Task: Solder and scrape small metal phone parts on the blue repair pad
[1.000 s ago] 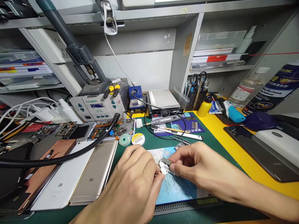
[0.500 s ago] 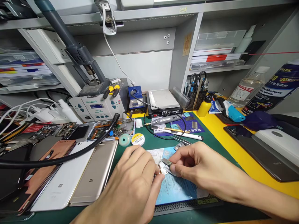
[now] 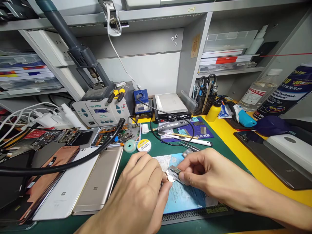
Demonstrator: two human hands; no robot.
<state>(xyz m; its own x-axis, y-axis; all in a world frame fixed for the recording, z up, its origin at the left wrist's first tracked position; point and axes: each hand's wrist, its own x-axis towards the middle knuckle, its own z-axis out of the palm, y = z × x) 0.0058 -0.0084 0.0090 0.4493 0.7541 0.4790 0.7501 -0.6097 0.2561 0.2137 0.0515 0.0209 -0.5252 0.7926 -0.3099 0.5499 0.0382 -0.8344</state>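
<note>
My right hand [image 3: 207, 172] pinches a thin silver razor blade [image 3: 174, 172] with dark lettering between thumb and fingers. My left hand [image 3: 143, 185] is closed on a small whitish piece [image 3: 171, 178] held between thumb and fingertips; most of it is hidden by the fingers, so its kind cannot be made out. The blade lies against or just over this piece. Both hands are above a light-blue work pad [image 3: 187, 198] on the green mat. Just behind my right fingers lies a small metallic part [image 3: 187, 152], partly covered.
Phone backs [image 3: 63, 191] lie at left beside a tray of circuit boards [image 3: 117, 134]. A black hose [image 3: 73, 170] crosses over them. Behind the pad are a white-handled brush [image 3: 195, 141], a round tin [image 3: 144, 145] and a hot plate [image 3: 169, 103]. A dark phone [image 3: 268, 162] lies at right.
The razor blade has tilted and shifted slightly in my right hand, showing more of its lettering. My left hand holds almost the same place.
</note>
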